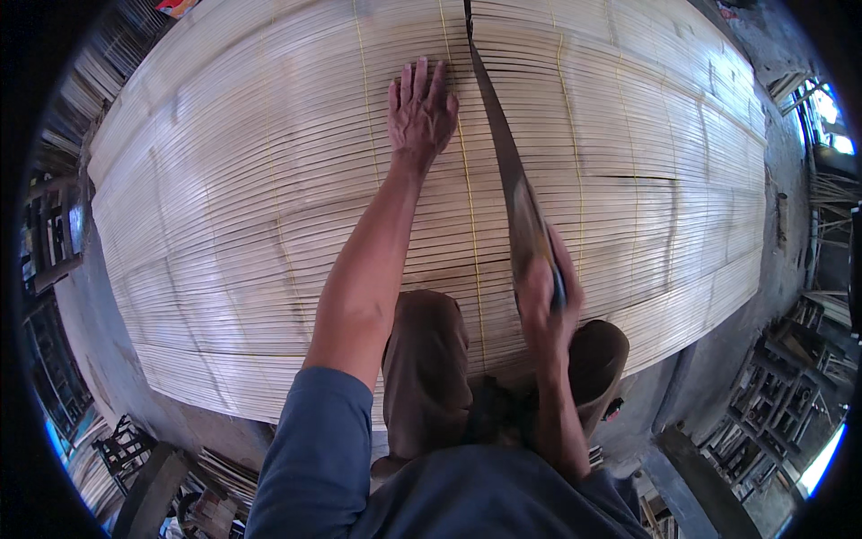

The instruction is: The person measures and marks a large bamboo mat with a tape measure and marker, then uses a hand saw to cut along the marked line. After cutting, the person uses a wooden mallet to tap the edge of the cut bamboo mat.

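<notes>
Head view: trousered knees point(426, 359) overlap the near edge of a pale slatted mat point(296, 180). The right hand point(545, 292) is closed round the near end of a long-bladed tool, apparently a saw point(501, 135), pointed away over the mat; the grip would suit guiding it. Farther out, the left hand point(424, 117) lies flat, fingers extended, presumably steadying the slats. Yellow threads point(470, 193) cross them; the support beneath is mostly covered. Beyond, wooden pieces point(777, 386) clutter the room's right side.
</notes>
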Demonstrator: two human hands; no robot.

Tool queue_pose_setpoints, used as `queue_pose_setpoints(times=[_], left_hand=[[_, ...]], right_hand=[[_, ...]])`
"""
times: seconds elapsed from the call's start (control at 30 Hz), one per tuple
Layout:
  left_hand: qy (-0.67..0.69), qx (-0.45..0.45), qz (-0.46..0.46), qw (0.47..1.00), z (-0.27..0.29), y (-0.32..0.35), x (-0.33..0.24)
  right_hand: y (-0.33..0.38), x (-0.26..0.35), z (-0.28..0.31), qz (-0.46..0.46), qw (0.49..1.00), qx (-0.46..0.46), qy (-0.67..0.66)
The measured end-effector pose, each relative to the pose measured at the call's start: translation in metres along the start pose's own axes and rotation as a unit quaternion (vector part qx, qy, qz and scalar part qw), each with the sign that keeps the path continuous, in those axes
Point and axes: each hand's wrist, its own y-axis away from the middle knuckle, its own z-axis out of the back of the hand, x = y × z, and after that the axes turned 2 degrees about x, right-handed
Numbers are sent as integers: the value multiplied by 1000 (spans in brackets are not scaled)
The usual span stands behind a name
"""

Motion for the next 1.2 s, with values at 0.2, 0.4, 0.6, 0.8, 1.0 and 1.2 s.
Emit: queue_pose_setpoints(times=[0.2, 0.4, 0.6, 0.8, 1.0, 1.2], left_hand=[[-15, -28, -3, 999, 1, 1, 2], [-21, 3, 0, 1000, 4, 0, 4], [-20, 13, 21, 999, 3, 0, 2], [-4, 13, 8, 1000, -1, 3, 0], [-28, 14, 23, 999, 3, 0, 4], [-15, 16, 8, 1000, -4, -5, -6]], right_hand=[[-14, 7, -17, -9, 1000, 6, -3], [-37, 9, -32, 40, 999, 10, 1], [30, -8, 5, 25, 999, -16, -29], [-84, 18, -47, -14, 998, 33, -53], [64, -12, 26, 14, 1000, 11, -4], [-83, 3, -46, -11, 999, 29, 14]])
